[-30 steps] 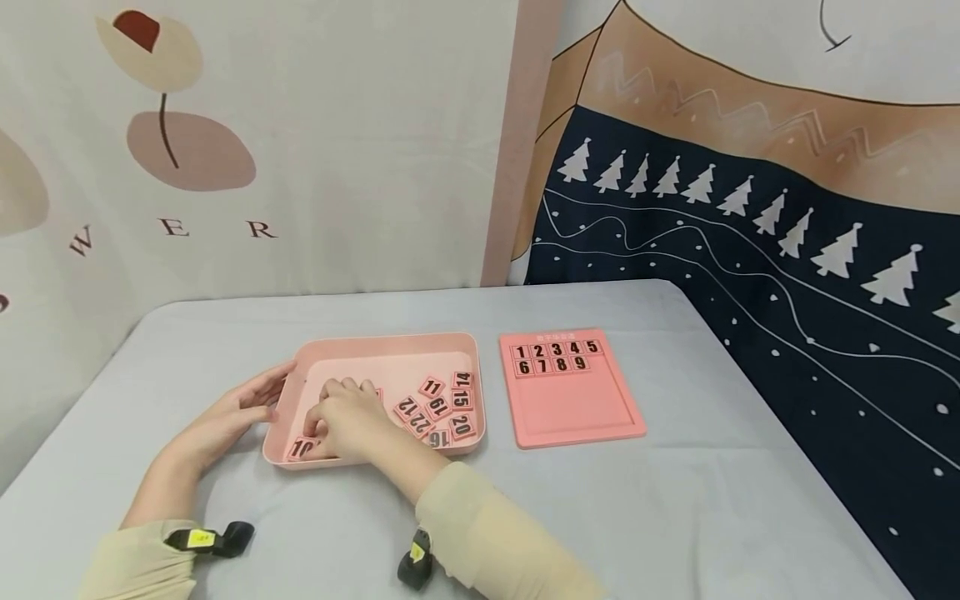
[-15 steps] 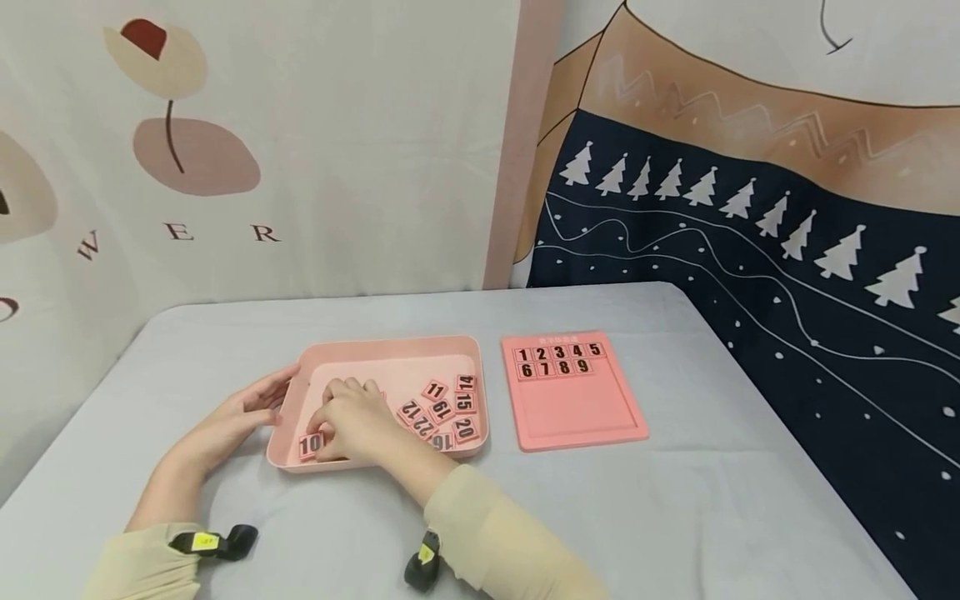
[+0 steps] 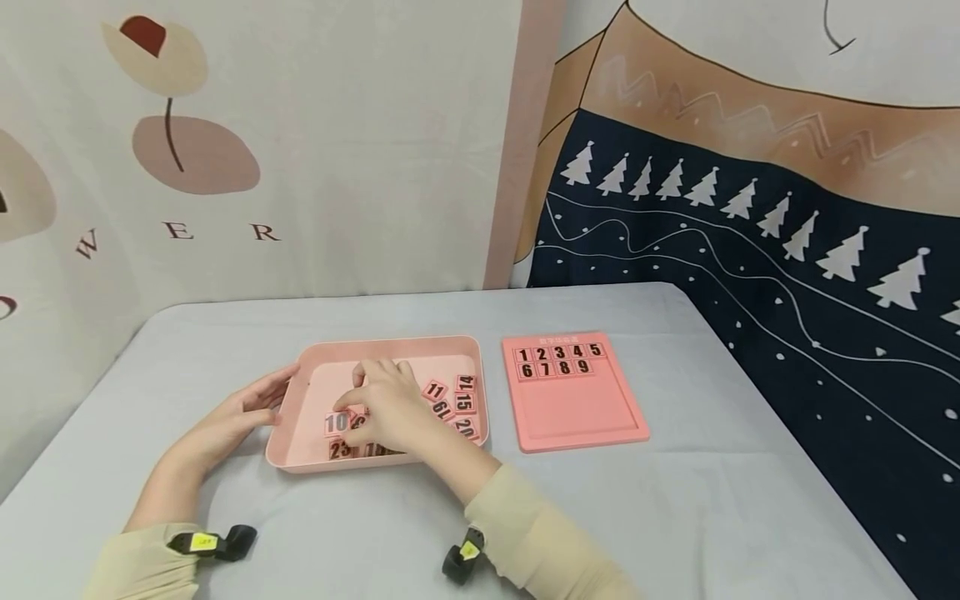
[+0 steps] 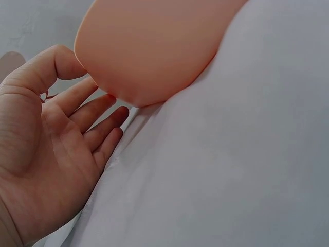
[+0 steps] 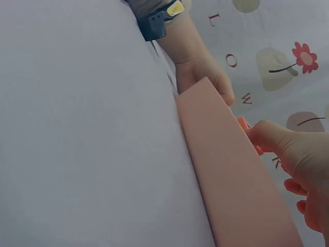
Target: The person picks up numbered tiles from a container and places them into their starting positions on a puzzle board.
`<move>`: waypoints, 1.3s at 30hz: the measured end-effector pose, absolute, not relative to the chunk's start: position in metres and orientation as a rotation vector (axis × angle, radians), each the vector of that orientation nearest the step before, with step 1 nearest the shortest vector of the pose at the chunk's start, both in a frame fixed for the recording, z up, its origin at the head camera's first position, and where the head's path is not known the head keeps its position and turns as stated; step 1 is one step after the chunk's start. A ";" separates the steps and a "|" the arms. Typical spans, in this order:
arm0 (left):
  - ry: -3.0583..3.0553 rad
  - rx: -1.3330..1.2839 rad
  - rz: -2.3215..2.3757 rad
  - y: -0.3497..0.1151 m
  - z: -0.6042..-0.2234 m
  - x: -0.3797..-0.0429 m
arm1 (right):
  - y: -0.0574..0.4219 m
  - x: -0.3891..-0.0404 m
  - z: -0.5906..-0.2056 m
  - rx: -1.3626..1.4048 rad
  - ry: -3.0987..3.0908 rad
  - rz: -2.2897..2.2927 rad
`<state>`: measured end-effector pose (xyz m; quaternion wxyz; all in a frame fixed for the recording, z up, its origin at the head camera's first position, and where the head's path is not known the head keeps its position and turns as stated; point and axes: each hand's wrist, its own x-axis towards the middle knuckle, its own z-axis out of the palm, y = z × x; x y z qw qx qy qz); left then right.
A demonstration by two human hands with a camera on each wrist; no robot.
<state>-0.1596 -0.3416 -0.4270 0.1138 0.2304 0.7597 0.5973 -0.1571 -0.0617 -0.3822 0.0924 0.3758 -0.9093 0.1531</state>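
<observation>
A shallow pink tray (image 3: 311, 383) holds several loose number tiles. My left hand (image 3: 231, 419) touches its left end, the fingers mostly straight; in the left wrist view the thumb bends against the tray edge (image 4: 154, 51). Over the tray, my right hand (image 3: 396, 410) pinches the number 10 tile (image 3: 336, 423) between thumb and fingers. The right wrist view shows the right thumb against a small red piece (image 5: 243, 123), just above the tray wall (image 5: 221, 164). Tile 23 (image 3: 340, 450) lies below the right hand, which hides several others.
Right of the tray lies a pink board (image 3: 577, 417) with tiles 1 to 9 in two rows at its top. Tiles 11 (image 3: 434, 390), 14 (image 3: 465, 382) and 15 (image 3: 465, 402) lie in the tray's right part. A light cloth (image 3: 720, 500) covers the table.
My right hand has moved right and a little away from me inside the tray, carrying the number 10 tile from the front left corner. Tile 23 has come into view. My left hand stays put.
</observation>
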 end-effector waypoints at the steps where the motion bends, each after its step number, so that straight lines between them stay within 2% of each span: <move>1: 2.229 0.674 1.754 -0.342 -0.427 -0.159 | -0.058 -0.158 -0.381 1.116 -2.695 0.462; 28: 2.241 0.633 1.749 -0.343 -0.426 -0.158 | 0.086 -0.172 -0.374 1.000 -2.585 0.551; 39: 2.234 0.625 1.754 -0.344 -0.428 -0.160 | 0.148 -0.191 -0.373 0.872 -2.583 0.599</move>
